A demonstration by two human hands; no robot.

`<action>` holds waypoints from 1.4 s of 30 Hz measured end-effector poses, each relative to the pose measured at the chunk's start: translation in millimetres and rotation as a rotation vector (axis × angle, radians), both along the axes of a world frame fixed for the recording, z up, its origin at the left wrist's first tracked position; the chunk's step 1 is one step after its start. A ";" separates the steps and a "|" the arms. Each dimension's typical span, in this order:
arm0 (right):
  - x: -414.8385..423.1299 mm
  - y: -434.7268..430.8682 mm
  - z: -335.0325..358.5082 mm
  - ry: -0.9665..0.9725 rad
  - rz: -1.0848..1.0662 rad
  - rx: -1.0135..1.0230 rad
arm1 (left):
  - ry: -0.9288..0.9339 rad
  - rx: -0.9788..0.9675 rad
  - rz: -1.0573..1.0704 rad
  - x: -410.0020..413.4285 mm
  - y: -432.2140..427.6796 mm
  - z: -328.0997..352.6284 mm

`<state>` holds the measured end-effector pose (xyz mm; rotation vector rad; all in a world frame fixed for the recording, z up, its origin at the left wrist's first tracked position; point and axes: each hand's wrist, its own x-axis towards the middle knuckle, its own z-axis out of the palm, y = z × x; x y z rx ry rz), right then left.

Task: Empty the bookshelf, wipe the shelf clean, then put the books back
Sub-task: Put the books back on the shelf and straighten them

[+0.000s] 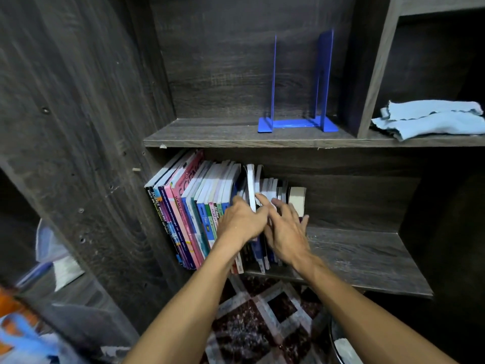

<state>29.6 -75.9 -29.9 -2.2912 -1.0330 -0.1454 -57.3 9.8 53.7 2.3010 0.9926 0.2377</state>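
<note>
Two hands work at the row of books (199, 203) that stands on the lower shelf (362, 253), packed toward its left end and leaning slightly, with the right half of that board bare. The left hand (242, 223) lies over the spines in the middle of the row, its fingers (237, 200) reaching up to the top edges beside a tall white-edged book (251, 185); whether they pinch that book or only press on it I cannot tell. The right hand (287, 232) is just beside it, its fingers (278, 203) spread and resting on the tops of the shorter books at the right end of the row, near a thick pale volume (298, 198). The upper shelf (210, 132) holds only a blue bookend (296, 124), and a light blue cloth (430, 119) lies folded in the compartment to the right, well apart from both hands. With the cloth set aside, the step in hand is book handling rather than wiping, though whether these books are about to come out or have just gone in cannot be settled from this view. If a batch is to be lifted, the next move calls for both hands to squeeze a manageable group from either side, tip it forward off the board, and keep the leaning books on the left from sliding down into the gap.
</note>
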 end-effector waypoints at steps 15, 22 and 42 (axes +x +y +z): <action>9.4 -0.3 14.2 0.055 0.046 -0.170 | -0.185 0.089 -0.136 -61.4 -30.6 1.3; -0.4 9.2 33.6 0.131 0.023 -0.250 | -0.274 0.213 -0.126 -116.2 -41.1 30.3; -9.5 39.5 32.4 -0.194 0.025 -0.538 | -0.300 0.259 -0.014 -196.8 -57.2 52.2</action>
